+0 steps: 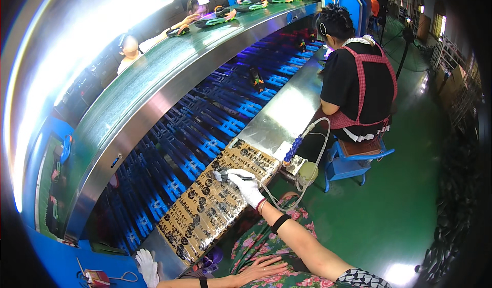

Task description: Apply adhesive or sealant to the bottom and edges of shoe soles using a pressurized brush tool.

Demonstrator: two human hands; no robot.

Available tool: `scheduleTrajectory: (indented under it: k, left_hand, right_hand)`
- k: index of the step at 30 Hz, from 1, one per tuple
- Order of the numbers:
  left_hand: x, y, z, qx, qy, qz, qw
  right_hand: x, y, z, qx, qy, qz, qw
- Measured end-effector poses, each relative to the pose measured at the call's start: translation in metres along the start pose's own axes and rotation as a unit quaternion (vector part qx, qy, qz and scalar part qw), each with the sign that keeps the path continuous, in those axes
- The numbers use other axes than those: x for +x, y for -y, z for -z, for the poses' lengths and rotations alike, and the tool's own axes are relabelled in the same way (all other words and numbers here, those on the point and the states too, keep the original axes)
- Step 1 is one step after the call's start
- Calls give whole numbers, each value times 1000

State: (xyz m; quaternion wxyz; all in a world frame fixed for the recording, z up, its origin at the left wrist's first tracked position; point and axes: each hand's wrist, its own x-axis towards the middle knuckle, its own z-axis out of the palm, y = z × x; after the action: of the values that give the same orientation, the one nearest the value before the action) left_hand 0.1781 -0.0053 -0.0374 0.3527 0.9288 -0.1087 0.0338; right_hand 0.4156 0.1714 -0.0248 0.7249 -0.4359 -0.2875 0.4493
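From where I stood, the right hand [245, 184], in a white glove, was closed around a slim dark tool [221, 176], its tip toward the marked, tape-covered cardboard [207, 211] on the bench. The left hand [264, 270] was bare and grasped nothing; it lay palm down, fingers loose, on the floral cloth [249, 232] over the lap. An empty white glove [147, 268] lay near the bench's lower end.

To work the tool well, I thought, the grip wanted to be light and near the front, the wrist steady, the strokes short and even. The pale hose [327, 139] looped close beside the right forearm, so slack in it would have to stay clear of the elbow. With the left hand free, it could have steadied whatever was being worked.

I could not make out the tool's very tip against the busy black lettering, nor whether it touched the cardboard. The glove hid most of the handle, and the seated co-worker's [353, 78] hands were mostly turned out of my sight
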Motion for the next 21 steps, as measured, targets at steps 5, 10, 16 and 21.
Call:
scheduleTrajectory:
  k: [5,10,16,21]
  left_hand:
    - [24,2,9,-24,43,-17,999]
    - [35,4,0,-50,66,-30,996]
    - [37,4,1,-12,111,-10,994]
    - [33,10,-13,-81,12,-11,997]
  right_hand:
    - [-2,1,-1,3,-7,-3,1000]
    - [0,-5,-2,16,-5,-7,1000]
    - [-1,-3,0,21,-4,5,1000]
    - [-2,-1,-3,22,-8,-1,1000]
